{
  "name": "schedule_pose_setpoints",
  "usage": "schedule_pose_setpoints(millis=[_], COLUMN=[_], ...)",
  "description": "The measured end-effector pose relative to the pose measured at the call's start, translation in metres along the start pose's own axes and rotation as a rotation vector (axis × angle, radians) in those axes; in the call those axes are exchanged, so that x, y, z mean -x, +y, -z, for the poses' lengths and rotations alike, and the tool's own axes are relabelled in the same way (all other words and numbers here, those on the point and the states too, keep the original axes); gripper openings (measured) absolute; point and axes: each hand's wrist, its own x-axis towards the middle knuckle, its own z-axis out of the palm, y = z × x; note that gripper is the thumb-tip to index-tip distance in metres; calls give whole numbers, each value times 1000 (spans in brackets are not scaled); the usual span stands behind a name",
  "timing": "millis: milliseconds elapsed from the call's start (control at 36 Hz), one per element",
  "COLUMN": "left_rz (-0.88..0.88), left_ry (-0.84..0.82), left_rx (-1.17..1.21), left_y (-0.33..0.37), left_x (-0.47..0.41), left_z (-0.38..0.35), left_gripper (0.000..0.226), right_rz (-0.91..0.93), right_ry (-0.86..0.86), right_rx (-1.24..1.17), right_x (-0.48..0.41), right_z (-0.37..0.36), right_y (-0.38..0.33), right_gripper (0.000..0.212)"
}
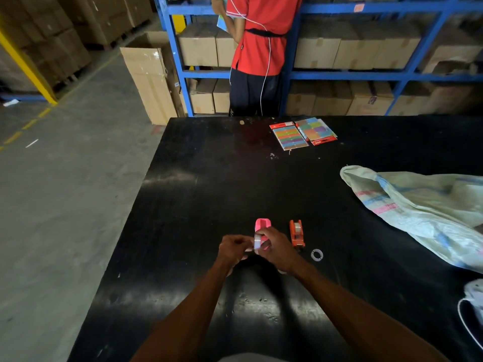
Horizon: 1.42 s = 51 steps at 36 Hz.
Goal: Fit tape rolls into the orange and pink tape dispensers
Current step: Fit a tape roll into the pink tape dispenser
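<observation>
The pink tape dispenser point(262, 227) stands on the black table point(209, 194), held at its near end by my right hand point(277, 248). A clear tape roll point(258, 242) sits at the dispenser's near end between my two hands. My left hand point(233, 250) pinches the roll or its loose end from the left. To the right stands the orange tape dispenser point(297, 233) with a clear roll seated in it. A loose clear ring or roll core point(317, 255) lies flat on the table right of my right hand.
A woven plastic sack point(418, 207) covers the table's right side. Colourful sticker packs point(303, 133) lie at the far edge. A person in a red shirt point(261, 43) stands beyond the table at blue shelving point(366, 75) stacked with cardboard boxes. A white cord point(462, 317) lies near right.
</observation>
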Motion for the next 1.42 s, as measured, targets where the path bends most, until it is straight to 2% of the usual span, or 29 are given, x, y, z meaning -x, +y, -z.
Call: schedule_pose_setpoints(millis=[417, 806, 917, 1083, 1417], left_rz=[77, 5, -18, -27, -65], left_ry=[-15, 32, 28, 15, -42], left_rx=[46, -224, -274, -301, -222], left_y=[4, 9, 0, -9, -12], left_x=[-28, -85, -103, -116, -119], left_z=[-18, -12, -11, -17, -26], left_gripper=[15, 13, 35, 52, 45], right_rz=[-35, -25, -20, -17, -22], right_ry=[-53, -116, -144, -161, -157], right_rx=[119, 329, 412, 440, 443], right_x=[-30, -78, -83, -88, -98], right_z=[16, 32, 32, 28, 18], right_y=[22, 46, 47, 51, 48], right_gripper=[43, 41, 47, 46, 34])
